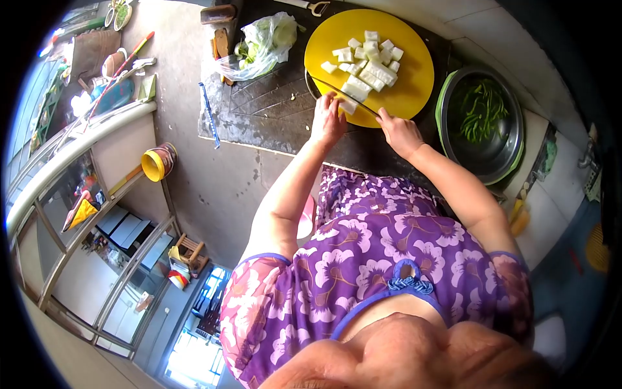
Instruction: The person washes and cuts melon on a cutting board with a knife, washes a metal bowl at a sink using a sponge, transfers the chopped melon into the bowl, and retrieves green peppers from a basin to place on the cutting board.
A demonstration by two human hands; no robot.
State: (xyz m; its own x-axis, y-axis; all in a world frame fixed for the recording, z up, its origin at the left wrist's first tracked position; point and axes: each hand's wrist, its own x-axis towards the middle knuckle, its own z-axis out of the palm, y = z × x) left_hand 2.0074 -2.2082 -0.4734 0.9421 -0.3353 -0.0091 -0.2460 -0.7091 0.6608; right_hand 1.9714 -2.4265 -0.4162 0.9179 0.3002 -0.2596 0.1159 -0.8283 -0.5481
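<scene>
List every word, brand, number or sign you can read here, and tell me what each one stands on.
Readable text: none.
Round yellow cutting board: no lettering visible.
Clear plastic bag of pale green vegetables: no print can be made out.
Small round bucket with a yellow inside: any print on its outer side is too small and blurred to read.

your floor's (220, 188) grey w/ dark spots | pale tiled wall (483, 29) ahead-right of you | bright window (194, 360), lower left | glass-paned partition (133, 275)
</scene>
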